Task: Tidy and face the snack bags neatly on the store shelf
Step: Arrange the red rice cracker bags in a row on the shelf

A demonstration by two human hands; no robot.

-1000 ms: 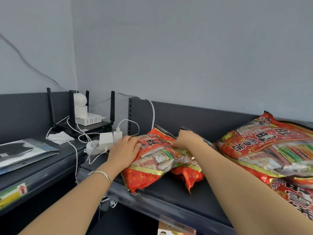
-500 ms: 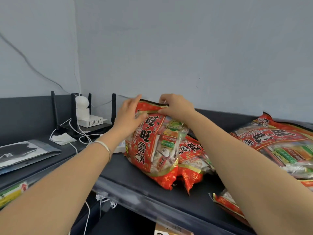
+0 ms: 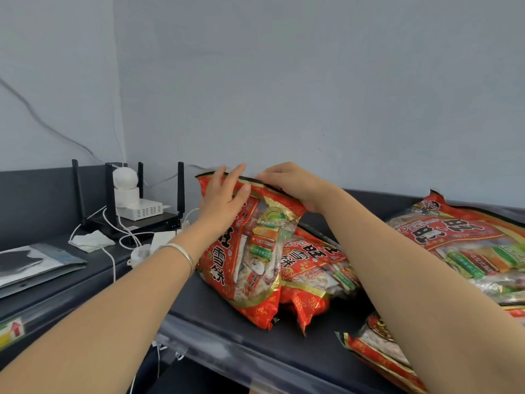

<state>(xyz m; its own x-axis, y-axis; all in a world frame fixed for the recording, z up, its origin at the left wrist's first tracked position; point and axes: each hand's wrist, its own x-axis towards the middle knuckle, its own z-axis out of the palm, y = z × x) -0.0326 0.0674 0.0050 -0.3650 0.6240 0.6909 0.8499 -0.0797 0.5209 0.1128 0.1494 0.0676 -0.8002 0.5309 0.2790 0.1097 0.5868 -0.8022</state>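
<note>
2 hands on 1 snack bag [image 3: 241, 260]: raised from flat to upright on shelf [image 3: 216, 317]. Left hand [image 3: 221, 200] fingers spread against front; right hand [image 3: 292, 183] pinched on top seam. Facing begun.

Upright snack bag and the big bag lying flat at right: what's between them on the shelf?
In the head view, another snack bag lies flat between the upright snack bag and the big bag, with the right forearm crossing above that stretch.

Red-and-gold snack bags [image 3: 250, 268] with black characters and clear windows; dark grey shelf [image 3: 216, 317]; white camera [image 3: 125, 180]; pale blue-grey wall [image 3: 312, 81].
</note>
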